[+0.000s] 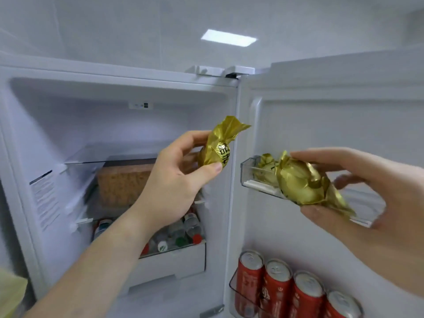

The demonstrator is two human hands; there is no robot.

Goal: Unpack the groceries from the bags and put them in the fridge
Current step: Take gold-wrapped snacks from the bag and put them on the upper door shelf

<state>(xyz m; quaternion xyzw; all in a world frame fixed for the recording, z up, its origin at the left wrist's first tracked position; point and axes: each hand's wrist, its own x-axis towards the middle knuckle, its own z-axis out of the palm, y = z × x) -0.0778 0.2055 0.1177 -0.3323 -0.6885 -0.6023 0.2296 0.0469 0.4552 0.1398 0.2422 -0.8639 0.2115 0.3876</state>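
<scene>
The fridge [119, 72] stands open before me, its door [332, 111] swung to the right. My left hand [174, 180] grips a gold-wrapped packet [218, 143] upright in front of the fridge's right wall. My right hand [358, 191] holds a second gold-wrapped packet [300, 182] between fingers and thumb, just over the clear upper door bin [246, 171]. A third gold packet [266, 168] lies inside that bin, at its left end.
Red cans [277, 292] stand in a row in the lower door bin. A brown box [124, 180] sits under a glass shelf [87, 161] inside. Below it a drawer [174, 239] holds several small bottles. A yellowish bag corner [9, 292] shows at bottom left.
</scene>
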